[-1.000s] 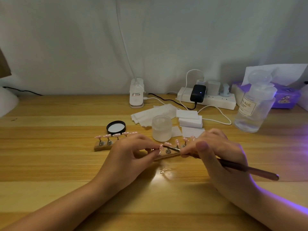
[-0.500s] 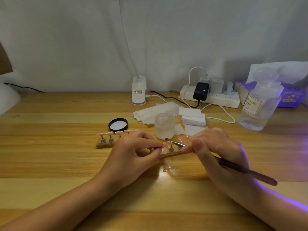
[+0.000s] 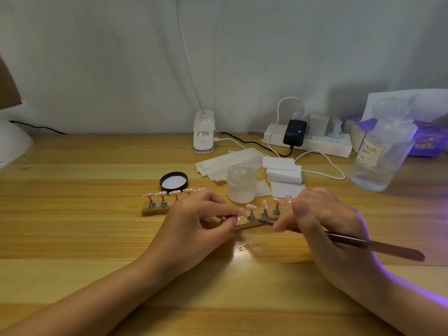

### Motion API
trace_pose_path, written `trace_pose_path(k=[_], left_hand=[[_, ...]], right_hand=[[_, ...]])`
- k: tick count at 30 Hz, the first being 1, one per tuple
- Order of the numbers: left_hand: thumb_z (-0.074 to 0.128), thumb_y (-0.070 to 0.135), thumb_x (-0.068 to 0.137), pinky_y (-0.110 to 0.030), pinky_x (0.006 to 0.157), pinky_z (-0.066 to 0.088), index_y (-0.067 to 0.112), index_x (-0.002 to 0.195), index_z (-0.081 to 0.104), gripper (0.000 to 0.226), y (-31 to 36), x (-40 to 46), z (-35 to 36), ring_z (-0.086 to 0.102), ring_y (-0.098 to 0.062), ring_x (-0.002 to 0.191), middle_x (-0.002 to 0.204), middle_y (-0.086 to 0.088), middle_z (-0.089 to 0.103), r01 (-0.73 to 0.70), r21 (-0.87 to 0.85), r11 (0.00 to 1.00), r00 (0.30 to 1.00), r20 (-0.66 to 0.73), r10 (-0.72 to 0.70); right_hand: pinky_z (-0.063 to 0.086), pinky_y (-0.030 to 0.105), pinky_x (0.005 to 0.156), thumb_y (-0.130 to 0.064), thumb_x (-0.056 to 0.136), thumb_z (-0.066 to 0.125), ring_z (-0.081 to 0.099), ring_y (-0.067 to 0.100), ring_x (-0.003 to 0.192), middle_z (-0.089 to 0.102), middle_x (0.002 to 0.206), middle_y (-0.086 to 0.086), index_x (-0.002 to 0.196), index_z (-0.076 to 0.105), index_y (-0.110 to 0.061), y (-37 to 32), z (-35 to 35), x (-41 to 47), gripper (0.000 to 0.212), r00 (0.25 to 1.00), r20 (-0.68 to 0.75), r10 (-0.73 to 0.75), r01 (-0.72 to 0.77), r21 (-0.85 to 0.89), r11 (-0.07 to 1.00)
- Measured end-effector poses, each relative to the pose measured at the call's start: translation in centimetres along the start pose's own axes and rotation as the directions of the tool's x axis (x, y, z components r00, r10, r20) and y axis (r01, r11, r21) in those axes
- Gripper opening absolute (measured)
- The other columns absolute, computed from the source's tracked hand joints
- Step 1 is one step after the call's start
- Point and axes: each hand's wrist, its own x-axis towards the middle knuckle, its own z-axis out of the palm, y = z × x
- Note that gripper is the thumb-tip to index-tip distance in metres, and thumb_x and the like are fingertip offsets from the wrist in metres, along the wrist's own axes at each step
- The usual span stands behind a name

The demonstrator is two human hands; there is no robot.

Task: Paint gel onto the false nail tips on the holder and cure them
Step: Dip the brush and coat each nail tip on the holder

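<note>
1. Two wooden holders carry the pink nail tips on small metal stands: the near holder [image 3: 257,224] lies between the hands at the middle of the desk [image 3: 72,238], and the far holder [image 3: 155,209] sits just left of it, its right end hidden behind the left hand.
2. The left hand [image 3: 194,226] pinches one nail tip [image 3: 241,210] at the left end of the near holder, thumb and forefinger curled onto it.
3. The right hand [image 3: 322,219] grips a thin brush [image 3: 363,243] like a pen; its tip lies low beside the stands, close to the pinched tip.
4. The step in hand looks like the painting stage, with gel going onto one tip while it is steadied; curing is probably not begun for this one.
5. The next move likely calls for a light, short stroke, since the neighbouring nail tips [image 3: 265,204] stand close.
6. An open gel jar [image 3: 241,184] stands just behind the near holder, its black lid [image 3: 174,181] to the left; a clear bottle [image 3: 380,154] is well apart at the right.
7. Bare desk lies toward the person, giving room to draw the hands back; white pads [image 3: 283,173] and cables crowd the rear.
</note>
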Motion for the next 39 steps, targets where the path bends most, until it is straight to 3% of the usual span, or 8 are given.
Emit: trace_pose_path(k=[10, 16, 20, 24, 27, 31, 34, 39], left_hand=[[0.072, 0.004, 0.075, -0.009, 0.06, 0.043, 0.03, 0.088, 0.072, 0.03, -0.05, 0.0, -0.01, 0.06, -0.002, 0.077, 0.078, 0.012, 0.064, 0.007, -0.015, 1.0, 1.0, 0.01, -0.007], [0.073, 0.007, 0.075, -0.014, 0.06, 0.046, 0.035, 0.085, 0.071, 0.031, -0.09, 0.07, 0.02, 0.06, -0.003, 0.079, 0.084, 0.014, 0.065, 0.023, -0.029, 0.999, 1.0, 0.013, -0.022], [0.073, 0.004, 0.074, -0.016, 0.058, 0.046, 0.034, 0.082, 0.071, 0.031, -0.2, 0.15, 0.01, 0.06, -0.003, 0.076, 0.084, 0.014, 0.065, 0.054, -0.077, 0.996, 0.999, 0.001, -0.054], [0.073, 0.002, 0.072, -0.015, 0.052, 0.042, 0.031, 0.079, 0.073, 0.03, -0.06, 0.25, -0.07, 0.058, -0.003, 0.069, 0.082, 0.013, 0.064, 0.066, -0.124, 0.99, 0.998, -0.003, -0.067], [0.075, 0.001, 0.07, -0.021, 0.049, 0.043, 0.031, 0.076, 0.073, 0.03, 0.03, 0.28, -0.05, 0.059, -0.006, 0.068, 0.085, 0.01, 0.065, 0.037, -0.122, 0.992, 0.998, -0.042, -0.043], [0.073, 0.016, 0.067, -0.033, 0.053, 0.047, 0.028, 0.076, 0.072, 0.015, 0.16, 0.24, -0.05, 0.063, -0.008, 0.077, 0.088, 0.009, 0.068, -0.005, -0.137, 0.991, 0.997, -0.074, -0.005], [0.07, 0.026, 0.067, -0.033, 0.052, 0.048, 0.028, 0.076, 0.072, 0.01, 0.12, 0.23, -0.08, 0.064, -0.007, 0.077, 0.085, 0.012, 0.069, -0.02, -0.127, 0.992, 0.998, -0.07, 0.011], [0.07, 0.022, 0.07, -0.026, 0.052, 0.047, 0.031, 0.075, 0.07, 0.01, -0.22, 0.32, -0.08, 0.063, -0.008, 0.074, 0.077, 0.014, 0.069, -0.042, -0.115, 0.992, 0.997, -0.068, 0.034]], right_hand=[[0.043, 0.042, 0.071, -0.035, 0.096, 0.037, 0.061, 0.001, 0.072, 0.063, 0.073, -0.016, 0.068, 0.07, -0.013, -0.24, 0.13, 0.0, 0.049, 1.0, 0.007, -0.018, 0.018, -0.023, 1.0], [0.039, 0.043, 0.07, -0.039, 0.097, 0.034, 0.058, 0.002, 0.065, 0.061, 0.067, -0.019, 0.061, 0.067, -0.013, -0.21, 0.01, -0.07, 0.056, 1.0, -0.002, 0.011, -0.011, -0.013, 1.0], [0.043, 0.044, 0.071, -0.036, 0.096, 0.038, 0.063, 0.005, 0.074, 0.065, 0.074, -0.016, 0.073, 0.07, -0.019, -0.24, 0.21, 0.04, 0.043, 0.999, 0.021, -0.033, 0.034, -0.033, 0.999], [0.039, 0.038, 0.073, -0.043, 0.097, 0.033, 0.058, 0.002, 0.065, 0.063, 0.069, -0.013, 0.061, 0.067, -0.015, -0.09, 0.0, -0.21, 0.057, 0.999, -0.013, 0.039, -0.04, -0.007, 0.999], [0.042, 0.042, 0.074, -0.037, 0.096, 0.036, 0.063, 0.006, 0.073, 0.067, 0.072, -0.013, 0.071, 0.071, -0.015, -0.17, 0.11, -0.07, 0.048, 1.0, -0.02, -0.009, 0.009, -0.034, 0.999], [0.042, 0.041, 0.073, -0.038, 0.096, 0.037, 0.063, 0.004, 0.076, 0.067, 0.076, -0.013, 0.074, 0.071, -0.017, -0.2, 0.16, -0.08, 0.045, 1.0, 0.015, -0.015, 0.015, -0.045, 0.999], [0.041, 0.037, 0.076, -0.04, 0.096, 0.034, 0.061, 0.001, 0.074, 0.065, 0.071, -0.013, 0.071, 0.069, -0.018, -0.12, -0.04, -0.11, 0.049, 0.999, -0.027, 0.028, -0.029, -0.032, 0.999], [0.044, 0.046, 0.071, -0.034, 0.096, 0.039, 0.064, 0.009, 0.075, 0.067, 0.076, -0.01, 0.075, 0.071, -0.016, -0.13, 0.3, -0.03, 0.043, 0.998, 0.009, -0.063, 0.064, -0.082, 0.995]])
